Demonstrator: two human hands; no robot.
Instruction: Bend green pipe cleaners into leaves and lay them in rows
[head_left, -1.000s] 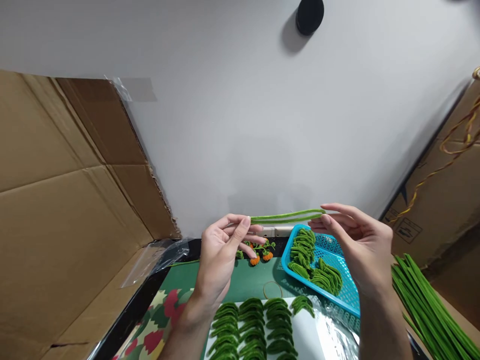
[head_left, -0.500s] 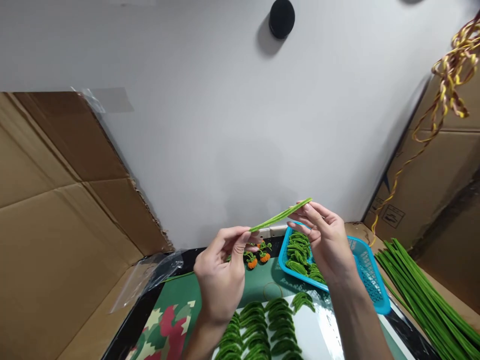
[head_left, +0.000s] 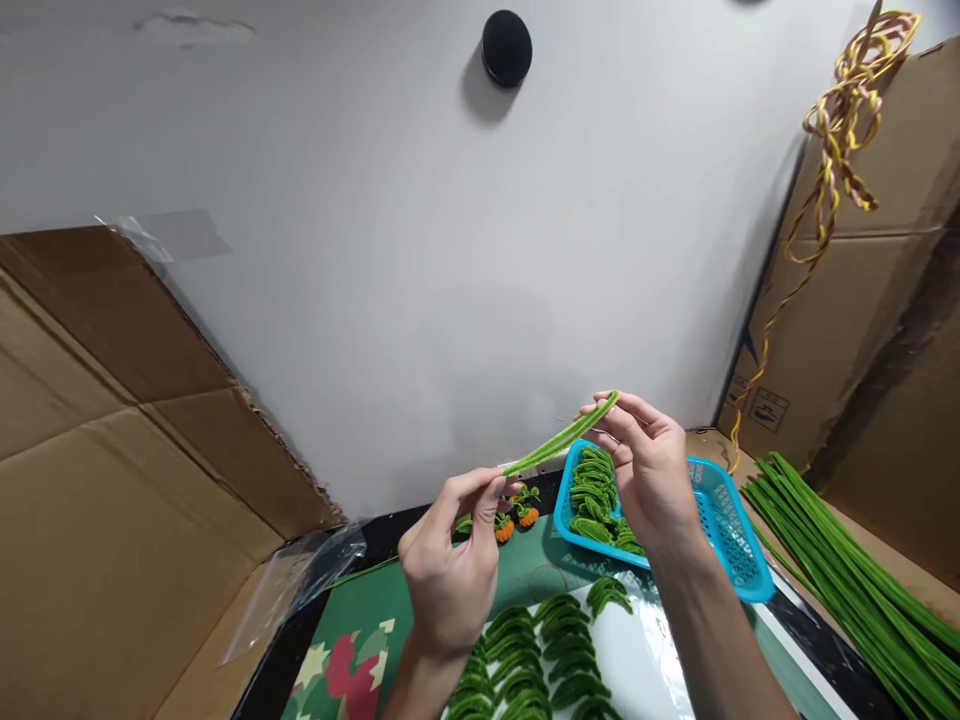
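A folded green pipe cleaner (head_left: pixel 559 441) is stretched slantwise between my two hands, its strands lying side by side and bowed slightly. My left hand (head_left: pixel 455 555) pinches its lower end between thumb and forefinger. At the upper end, the thumb and fingers of my right hand (head_left: pixel 651 465) grip it. Below them, several rows of curved green pipe cleaner pieces (head_left: pixel 574 655) lie on a white sheet (head_left: pixel 637 665). More looped green pieces (head_left: pixel 595 490) fill the left part of a blue plastic basket (head_left: pixel 731 535) behind my right wrist.
Small orange pumpkin-like pieces (head_left: pixel 528 517) with green stems lie at the back of the green mat (head_left: pixel 420 570). Long green pipe cleaners (head_left: pixel 847 570) are bunched at the right. Cardboard panels (head_left: pixel 82 400) flank both sides. A twisted yellow-brown cord (head_left: pixel 832 150) hangs at the right.
The pipe cleaner bows more than before, its strands slightly parted near the right hand. My left hand has dropped slightly. The view has shifted, moving the wall items left. Both hands keep their grip.
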